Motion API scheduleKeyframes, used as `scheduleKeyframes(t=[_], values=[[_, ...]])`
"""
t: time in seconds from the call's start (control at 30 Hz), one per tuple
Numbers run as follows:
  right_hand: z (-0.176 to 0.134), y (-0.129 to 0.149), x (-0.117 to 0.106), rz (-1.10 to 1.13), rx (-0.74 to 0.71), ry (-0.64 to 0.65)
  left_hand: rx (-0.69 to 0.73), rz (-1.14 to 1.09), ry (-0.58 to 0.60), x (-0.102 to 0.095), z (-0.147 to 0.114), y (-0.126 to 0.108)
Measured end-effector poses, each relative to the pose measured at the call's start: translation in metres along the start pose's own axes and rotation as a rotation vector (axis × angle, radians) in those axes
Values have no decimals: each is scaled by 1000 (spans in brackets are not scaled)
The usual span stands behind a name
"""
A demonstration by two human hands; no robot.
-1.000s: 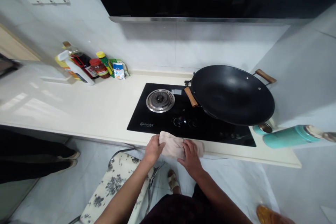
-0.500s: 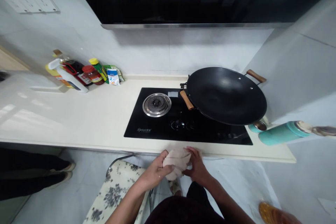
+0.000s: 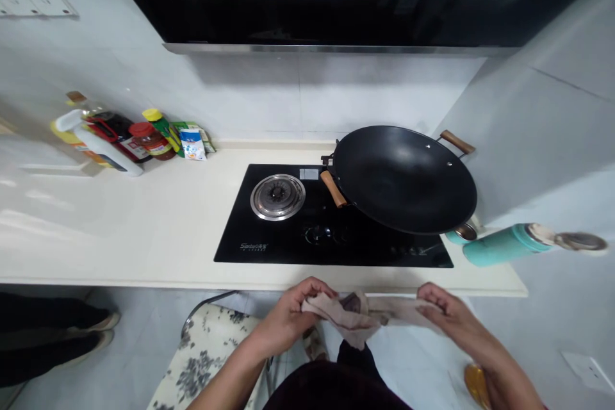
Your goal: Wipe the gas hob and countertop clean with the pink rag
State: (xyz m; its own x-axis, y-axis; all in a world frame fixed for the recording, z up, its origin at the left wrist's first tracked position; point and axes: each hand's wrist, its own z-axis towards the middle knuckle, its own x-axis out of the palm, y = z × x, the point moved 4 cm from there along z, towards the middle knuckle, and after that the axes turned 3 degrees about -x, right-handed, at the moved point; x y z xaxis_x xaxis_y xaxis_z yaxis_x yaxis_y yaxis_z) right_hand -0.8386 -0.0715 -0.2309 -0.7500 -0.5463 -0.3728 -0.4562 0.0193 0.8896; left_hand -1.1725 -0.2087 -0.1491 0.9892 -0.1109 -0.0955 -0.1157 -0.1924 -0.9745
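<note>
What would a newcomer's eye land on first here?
Probably the big black wok, over the right side of the stove. Next might come the pale cloth held between the left hand and right hand, in front of the counter. The red-lidded jar at the counter's back left also adds bright colour.

Cloth (image 3: 348, 323) seen as pinkish-beige; wok (image 3: 403, 179) noted black, worktop (image 3: 144, 224) cream; chair seat (image 3: 199, 359) patterned with grey flowers on off-white
</note>
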Motion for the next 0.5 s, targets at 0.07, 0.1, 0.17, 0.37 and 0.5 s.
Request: scheduleKeyframes(t=[0.07, 0.1, 0.17, 0.37, 0.5], values=[[21, 12, -24, -31, 12, -277, 109, 114, -63, -8, 12, -5], [32, 15, -29, -66, 2, -451, 171, 241, -130, -15, 18, -3], [52, 16, -23, -171, -78, -765, 226, 550, -296, -31, 30, 10], [66, -30, 69, -469, -283, -672, -190, 1055, -348, -61, 28, 100], [75, -46, 86, -581, -183, -574, -3, 948, -343, -38, 34, 110]])
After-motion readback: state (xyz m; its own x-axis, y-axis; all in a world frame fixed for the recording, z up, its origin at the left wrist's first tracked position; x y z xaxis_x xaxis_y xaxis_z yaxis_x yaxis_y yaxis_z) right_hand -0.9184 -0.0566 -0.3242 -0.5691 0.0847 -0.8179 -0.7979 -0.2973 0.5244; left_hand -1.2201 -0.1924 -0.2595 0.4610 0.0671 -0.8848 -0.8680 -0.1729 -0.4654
